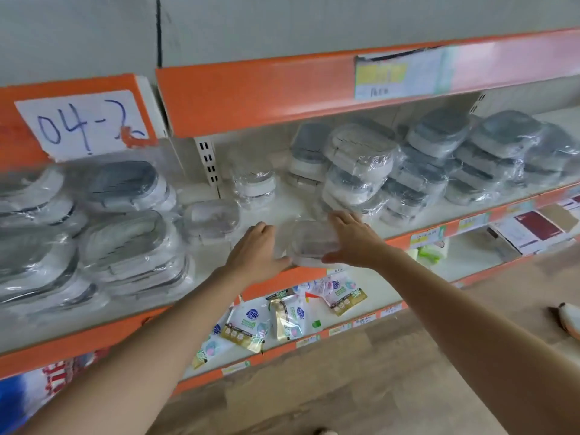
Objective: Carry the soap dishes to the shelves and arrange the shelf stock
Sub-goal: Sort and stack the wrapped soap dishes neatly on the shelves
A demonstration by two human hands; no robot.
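the left hand (pixel 255 246) and the right hand (pixel 353 238) hold one wrapped soap dish (pixel 314 243) between them at the front edge of the shelf (pixel 282 211); the left palm presses its left side with the thumb under the front, and the right hand cups its right side, thumb along the lower front edge, fingers stretched over the far side. both are grasping the soap dish. it is a clear, rounded box in plastic film, and it rests on or just above the white shelf board, which of the 2 i cannot tell

just left of the left hand lies another clear dish (pixel 211 218) flat on the shelf. behind it stands a small stack of wrapped dishes (pixel 255 180). touching the right fingertips is a taller stack (pixel 357 171) of white and grey dishes, with more grey stacks (pixel 502 158) further right. on the neighbouring shelf section to the left, large wrapped grey dishes (pixel 119 221) are piled under a paper label (pixel 83 125) that reads 04-2. below the shelf, sachets (pixel 282 318) lie on a lower board
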